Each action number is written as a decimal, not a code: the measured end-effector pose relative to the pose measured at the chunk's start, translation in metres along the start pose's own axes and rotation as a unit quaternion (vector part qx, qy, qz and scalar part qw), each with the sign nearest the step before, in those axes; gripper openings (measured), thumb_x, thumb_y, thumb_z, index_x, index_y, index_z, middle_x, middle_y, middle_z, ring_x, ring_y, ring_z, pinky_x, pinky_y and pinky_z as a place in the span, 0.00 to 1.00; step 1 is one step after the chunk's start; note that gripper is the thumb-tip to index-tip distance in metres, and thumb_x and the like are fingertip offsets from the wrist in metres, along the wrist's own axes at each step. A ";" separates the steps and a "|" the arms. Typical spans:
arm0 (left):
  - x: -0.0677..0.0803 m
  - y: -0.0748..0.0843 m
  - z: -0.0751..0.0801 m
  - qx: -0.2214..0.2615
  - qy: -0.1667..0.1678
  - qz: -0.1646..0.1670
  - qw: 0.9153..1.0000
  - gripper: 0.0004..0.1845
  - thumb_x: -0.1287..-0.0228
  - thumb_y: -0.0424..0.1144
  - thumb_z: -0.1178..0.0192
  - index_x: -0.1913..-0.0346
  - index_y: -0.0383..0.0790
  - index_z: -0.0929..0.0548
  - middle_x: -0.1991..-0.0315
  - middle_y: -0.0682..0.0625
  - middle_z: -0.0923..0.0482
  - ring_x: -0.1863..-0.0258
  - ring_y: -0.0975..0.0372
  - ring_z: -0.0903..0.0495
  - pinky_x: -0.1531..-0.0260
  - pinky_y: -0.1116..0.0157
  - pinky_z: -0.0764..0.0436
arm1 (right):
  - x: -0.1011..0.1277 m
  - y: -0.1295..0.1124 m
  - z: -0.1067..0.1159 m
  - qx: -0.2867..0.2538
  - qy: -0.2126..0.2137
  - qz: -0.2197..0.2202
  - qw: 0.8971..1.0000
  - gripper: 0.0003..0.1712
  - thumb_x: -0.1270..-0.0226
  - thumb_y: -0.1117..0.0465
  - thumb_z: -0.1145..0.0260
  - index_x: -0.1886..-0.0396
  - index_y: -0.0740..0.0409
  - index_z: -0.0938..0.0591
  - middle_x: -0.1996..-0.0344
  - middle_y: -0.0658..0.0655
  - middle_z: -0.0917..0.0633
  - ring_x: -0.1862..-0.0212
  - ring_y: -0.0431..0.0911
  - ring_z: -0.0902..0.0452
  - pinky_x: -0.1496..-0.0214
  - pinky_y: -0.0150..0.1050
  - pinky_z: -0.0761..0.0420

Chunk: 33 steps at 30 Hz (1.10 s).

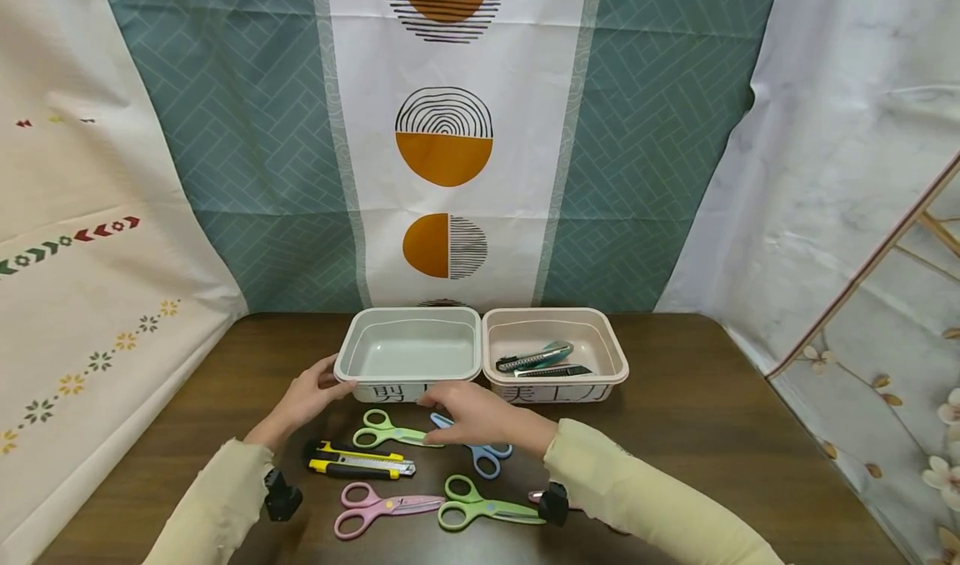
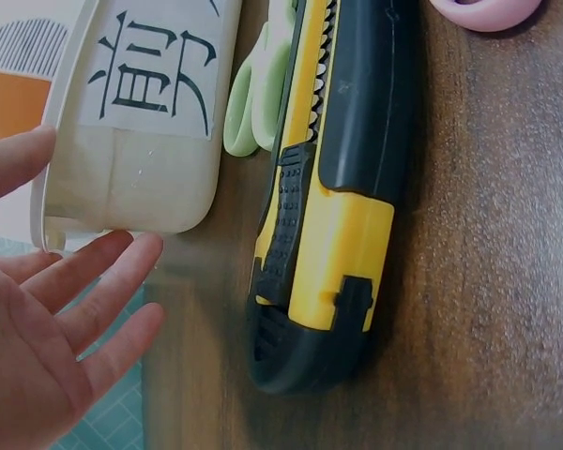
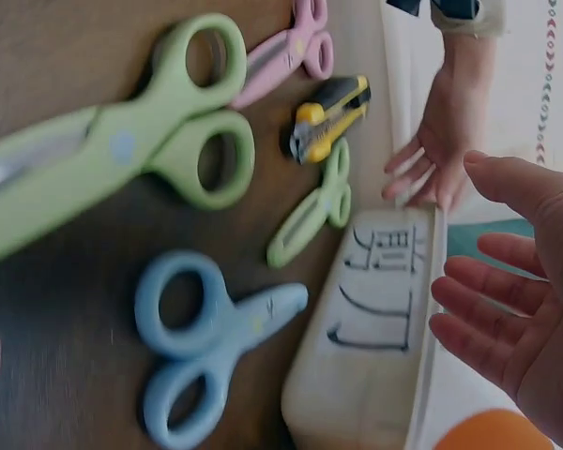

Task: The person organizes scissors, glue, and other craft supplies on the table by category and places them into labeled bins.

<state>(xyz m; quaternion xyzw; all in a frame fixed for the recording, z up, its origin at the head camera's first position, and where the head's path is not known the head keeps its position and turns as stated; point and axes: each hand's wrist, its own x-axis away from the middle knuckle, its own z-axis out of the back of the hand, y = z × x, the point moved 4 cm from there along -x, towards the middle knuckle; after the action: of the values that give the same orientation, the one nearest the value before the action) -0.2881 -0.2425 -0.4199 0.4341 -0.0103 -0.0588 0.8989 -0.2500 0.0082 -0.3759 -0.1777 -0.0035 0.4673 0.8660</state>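
Note:
My left hand [image 1: 309,394] is at the left end of a pale box [image 1: 367,393]. Its thumb touches the rim, and in the left wrist view its fingers [image 2: 113,291] extend loosely by the end wall. Over the blue scissors [image 1: 487,460], in front of that box, hovers my right hand [image 1: 480,415]; the right wrist view shows its fingers [image 3: 488,281] spread and holding nothing. Small green scissors [image 1: 377,429] lie between the hands. A yellow-and-black utility knife [image 1: 360,462] is nearest the left wrist.
Pink scissors [image 1: 367,508] and larger green scissors [image 1: 472,508] lie nearer the front. Another pink item [image 1: 536,496] is mostly hidden by the right wrist. A pinkish box [image 1: 618,373] beside the pale one contains utility knives [image 1: 536,357]. Patterned cloths [image 1: 262,132] hang behind the table.

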 end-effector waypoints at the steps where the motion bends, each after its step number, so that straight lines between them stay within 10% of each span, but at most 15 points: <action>1: 0.000 0.000 0.001 0.000 0.001 -0.004 1.000 0.40 0.41 0.51 0.42 0.35 0.27 0.43 0.47 0.30 0.29 0.52 0.45 0.25 0.54 0.46 0.28 | -0.002 -0.002 -0.004 -0.005 -0.001 0.001 1.000 0.25 0.46 0.50 0.32 0.51 0.57 0.22 0.57 0.50 0.19 0.56 0.39 0.24 0.55 0.25 0.28; 14: 0.001 0.002 0.000 -0.013 0.003 0.007 1.000 0.38 0.40 0.48 0.42 0.35 0.27 0.44 0.45 0.30 0.31 0.49 0.44 0.27 0.52 0.46 0.29 | -0.019 -0.010 -0.037 -0.062 -0.017 -0.049 0.997 0.30 0.47 0.48 0.32 0.49 0.62 0.24 0.59 0.54 0.19 0.57 0.40 0.24 0.58 0.25 0.28; 33: 0.001 0.001 -0.002 -0.014 0.009 0.015 1.000 0.38 0.40 0.48 0.42 0.35 0.29 0.43 0.45 0.29 0.32 0.51 0.44 0.26 0.53 0.47 0.28 | -0.037 -0.023 -0.078 0.005 -0.044 -0.017 0.999 0.25 0.54 0.49 0.28 0.58 0.58 0.20 0.71 0.46 0.23 0.70 0.32 0.34 0.67 0.20 0.35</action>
<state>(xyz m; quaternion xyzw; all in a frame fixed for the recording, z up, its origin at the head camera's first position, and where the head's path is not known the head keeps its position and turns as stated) -0.2868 -0.2411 -0.4205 0.4218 -0.0076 -0.0415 0.9057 -0.2386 -0.0571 -0.4358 -0.1524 -0.0425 0.4600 0.8737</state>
